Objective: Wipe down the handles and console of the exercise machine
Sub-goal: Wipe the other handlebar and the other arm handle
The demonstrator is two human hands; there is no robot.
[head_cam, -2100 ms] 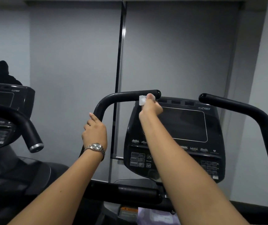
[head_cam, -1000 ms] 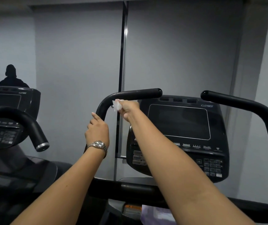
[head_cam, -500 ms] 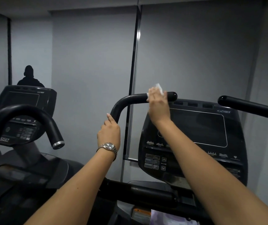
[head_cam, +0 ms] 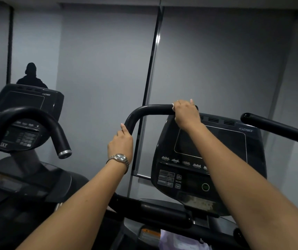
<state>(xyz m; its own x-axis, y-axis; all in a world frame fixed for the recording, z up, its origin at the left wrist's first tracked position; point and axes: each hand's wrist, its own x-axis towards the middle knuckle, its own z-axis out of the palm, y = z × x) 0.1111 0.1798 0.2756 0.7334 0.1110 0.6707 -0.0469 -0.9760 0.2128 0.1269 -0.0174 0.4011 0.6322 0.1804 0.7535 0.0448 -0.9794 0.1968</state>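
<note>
The black left handle (head_cam: 150, 110) of the exercise machine curves up and runs rightward above the console (head_cam: 211, 159). My right hand (head_cam: 186, 113) is wrapped over the handle's far end, near its tip; only a white sliver of the wipe (head_cam: 172, 105) shows at its left edge. Lower down, at the bend of the same handle, my left hand (head_cam: 121, 143) grips the bar, a silver watch on its wrist. The right handle (head_cam: 278, 129) reaches in from the right, untouched. My right forearm crosses the console's screen and hides part of it.
A second, similar machine (head_cam: 25, 120) with its own curved handle (head_cam: 36, 120) stands close on the left. A dark figure of a person (head_cam: 31, 75) shows behind it. Grey wall panels lie straight ahead. A black crossbar (head_cam: 153, 210) runs below the console.
My right hand slid the wipe left along the handle, then back right to its end, where it now wraps over the bar. My left hand has kept its grip at the bend.
</note>
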